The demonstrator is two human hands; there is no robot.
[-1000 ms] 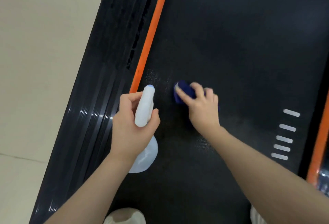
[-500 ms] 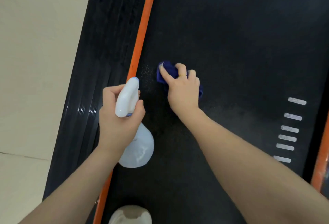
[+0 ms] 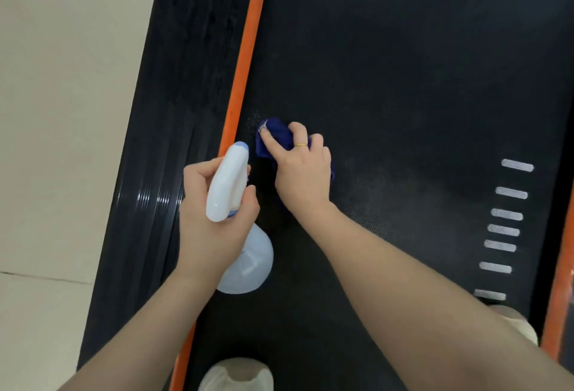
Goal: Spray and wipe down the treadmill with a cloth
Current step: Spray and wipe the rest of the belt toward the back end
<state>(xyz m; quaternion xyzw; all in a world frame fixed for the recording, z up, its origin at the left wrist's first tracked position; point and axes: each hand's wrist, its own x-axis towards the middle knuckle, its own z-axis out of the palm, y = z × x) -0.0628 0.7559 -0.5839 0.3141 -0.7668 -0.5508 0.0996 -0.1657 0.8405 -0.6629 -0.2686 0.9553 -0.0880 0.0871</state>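
The black treadmill belt [image 3: 403, 64] fills most of the view, edged by an orange stripe [image 3: 248, 48] on its left. My right hand [image 3: 302, 170] presses a crumpled dark blue cloth [image 3: 276, 137] onto the belt close to that stripe. Fine spray droplets [image 3: 253, 120] speckle the belt just left of the cloth. My left hand [image 3: 211, 219] grips a white spray bottle [image 3: 228, 182] by its neck, nozzle pointing away from me, its translucent body [image 3: 248, 263] hanging below the hand.
A black ribbed side rail [image 3: 174, 142] runs left of the orange stripe, with beige floor tiles [image 3: 62, 111] beyond it. Several white dashes [image 3: 506, 229] mark the belt's right side, next to a second orange stripe [image 3: 559, 313]. My light shoes [image 3: 236, 375] stand on the belt.
My right hand slid the cloth forward along the belt near the orange stripe, then shifted slightly back toward me. The left hand kept hold of the bottle and drifted left with the view.
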